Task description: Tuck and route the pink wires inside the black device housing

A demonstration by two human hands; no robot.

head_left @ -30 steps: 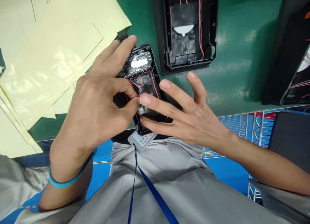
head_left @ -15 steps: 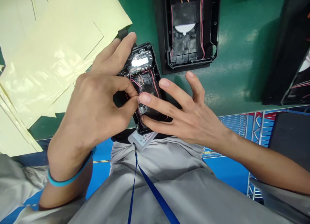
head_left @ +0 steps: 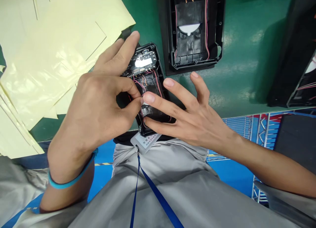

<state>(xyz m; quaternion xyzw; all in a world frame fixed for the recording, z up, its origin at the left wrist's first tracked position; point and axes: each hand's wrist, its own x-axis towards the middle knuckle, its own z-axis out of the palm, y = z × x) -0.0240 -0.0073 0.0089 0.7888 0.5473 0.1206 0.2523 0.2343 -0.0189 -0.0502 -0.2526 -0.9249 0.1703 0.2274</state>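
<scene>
A black plastic housing [head_left: 160, 65] lies tilted on the bench edge, open side up. At its upper end is a circuit board [head_left: 130, 71] with a bright glare patch, and thin pink wires [head_left: 158, 81] run down inside it. Above its left side, my left hand [head_left: 98, 93] has thumb and forefinger pinched on one of these wires; the fingertips partly hide it. My right hand [head_left: 187, 113] spreads its fingers over the lower half. Its index fingertip meets the left pinch, and its thumb rests inside the housing's lower left.
Another open black housing [head_left: 190, 52] with wires sits at the back on the green bench [head_left: 244, 57]. A further black unit [head_left: 283, 57] stands at right. Yellowish sheets [head_left: 56, 40] cover the left side. An ID badge [head_left: 145, 141] hangs below the bench edge, near a wire rack [head_left: 263, 132].
Almost nothing differs. Both hands keep their positions at the housing, with only a slight shift of the whole view.
</scene>
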